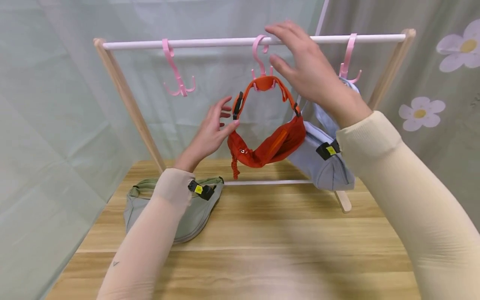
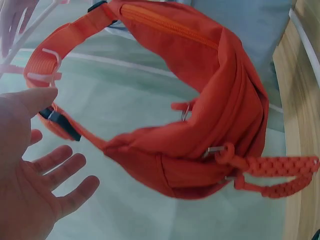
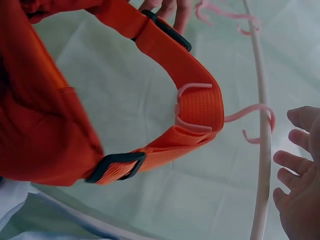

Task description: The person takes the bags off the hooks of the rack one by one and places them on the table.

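An orange-red waist bag (image 1: 275,143) hangs by its strap from the middle pink hook (image 1: 258,56) on the white rail. In the left wrist view its zips and braided pull (image 2: 280,167) show clearly. My left hand (image 1: 210,131) is beside the bag's left side, fingers spread, near the black buckle (image 1: 238,105). My right hand (image 1: 305,62) is raised at the rail just right of that hook, its fingers extended. In the right wrist view the strap (image 3: 200,107) lies over the hook's prongs, and the right hand (image 3: 305,165) holds nothing.
A light blue bag (image 1: 330,166) hangs from the right pink hook (image 1: 348,58), behind my right forearm. The left pink hook (image 1: 176,71) carries nothing. A grey-green waist bag (image 1: 195,218) lies on the wooden table (image 1: 262,250) by the rack's left leg (image 1: 129,100).
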`<state>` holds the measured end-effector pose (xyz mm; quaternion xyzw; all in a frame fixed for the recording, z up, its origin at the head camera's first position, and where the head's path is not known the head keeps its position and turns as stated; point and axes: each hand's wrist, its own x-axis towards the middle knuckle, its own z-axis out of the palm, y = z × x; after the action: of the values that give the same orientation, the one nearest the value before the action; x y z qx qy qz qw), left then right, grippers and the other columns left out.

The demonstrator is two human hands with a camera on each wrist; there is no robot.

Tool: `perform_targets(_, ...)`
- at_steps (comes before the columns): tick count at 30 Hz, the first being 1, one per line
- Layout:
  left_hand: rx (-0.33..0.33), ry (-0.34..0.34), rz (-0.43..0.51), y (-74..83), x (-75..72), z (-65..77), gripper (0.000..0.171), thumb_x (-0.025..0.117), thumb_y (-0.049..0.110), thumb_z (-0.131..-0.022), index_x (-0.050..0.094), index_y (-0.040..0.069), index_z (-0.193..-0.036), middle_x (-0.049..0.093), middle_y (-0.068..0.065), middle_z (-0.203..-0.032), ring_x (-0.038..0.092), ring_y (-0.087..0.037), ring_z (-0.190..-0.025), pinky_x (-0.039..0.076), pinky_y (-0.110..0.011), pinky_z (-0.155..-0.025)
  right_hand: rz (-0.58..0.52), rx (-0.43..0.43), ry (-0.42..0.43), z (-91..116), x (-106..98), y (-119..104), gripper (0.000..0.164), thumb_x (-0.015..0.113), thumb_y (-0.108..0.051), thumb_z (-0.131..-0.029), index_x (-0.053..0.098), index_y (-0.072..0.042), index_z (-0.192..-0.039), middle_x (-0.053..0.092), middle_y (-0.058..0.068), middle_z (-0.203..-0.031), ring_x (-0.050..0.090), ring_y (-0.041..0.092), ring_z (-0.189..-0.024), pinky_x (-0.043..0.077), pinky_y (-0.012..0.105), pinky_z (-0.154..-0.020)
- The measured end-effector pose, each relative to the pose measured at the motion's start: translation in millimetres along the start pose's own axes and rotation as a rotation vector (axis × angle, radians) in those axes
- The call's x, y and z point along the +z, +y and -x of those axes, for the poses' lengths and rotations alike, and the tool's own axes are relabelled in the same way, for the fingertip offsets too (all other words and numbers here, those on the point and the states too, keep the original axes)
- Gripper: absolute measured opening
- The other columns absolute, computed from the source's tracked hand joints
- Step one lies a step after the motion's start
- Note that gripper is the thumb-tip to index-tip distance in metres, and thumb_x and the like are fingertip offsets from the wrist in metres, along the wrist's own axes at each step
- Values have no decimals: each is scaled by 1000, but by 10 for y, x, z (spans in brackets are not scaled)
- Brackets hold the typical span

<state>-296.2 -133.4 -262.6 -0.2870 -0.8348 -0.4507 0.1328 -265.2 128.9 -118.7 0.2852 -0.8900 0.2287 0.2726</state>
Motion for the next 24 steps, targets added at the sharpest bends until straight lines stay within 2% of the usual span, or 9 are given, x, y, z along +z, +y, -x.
perform_targets(7, -11, 41, -28, 72, 51, -91, 69, 64, 25, -105, 29, 15, -164, 46, -16, -144, 47, -27, -132, 45, -46, -109, 80, 23, -46, -251, 50, -84, 57, 51, -34, -110, 36, -23, -163, 33, -2, -167, 21, 12, -156, 15, 26, -124)
perform_targets(12, -41, 65, -29, 71, 89, -132, 67, 62, 20, -106, 29, 13, -163, 47, -16, -142, 50, -26, -129, 49, -42, -104, 112, 41, -43, -350, 128, -129, 55, 50, -36, -110, 39, -21, -162, 43, -1, -161, 33, 16, -151, 21, 25, -122)
perform_targets(18, -47, 104, 19, 25, 144, -129, 60, 61, 15, -106, 35, 12, -160, 52, -17, -136, 60, -30, -120, 54, -44, -98, 150, 71, -17, -371, 237, -139, 54, 48, -41, -110, 44, -21, -160, 57, 2, -150, 36, 20, -149, 18, 31, -125)
perform_targets(24, -53, 134, 92, -13, 166, -97, 54, 59, 14, -107, 38, 14, -157, 58, -19, -136, 62, -33, -121, 53, -45, -101, 146, 94, 22, -396, 320, -142, 52, 48, -42, -110, 46, -23, -159, 60, 0, -147, 40, 19, -146, 16, 29, -125)
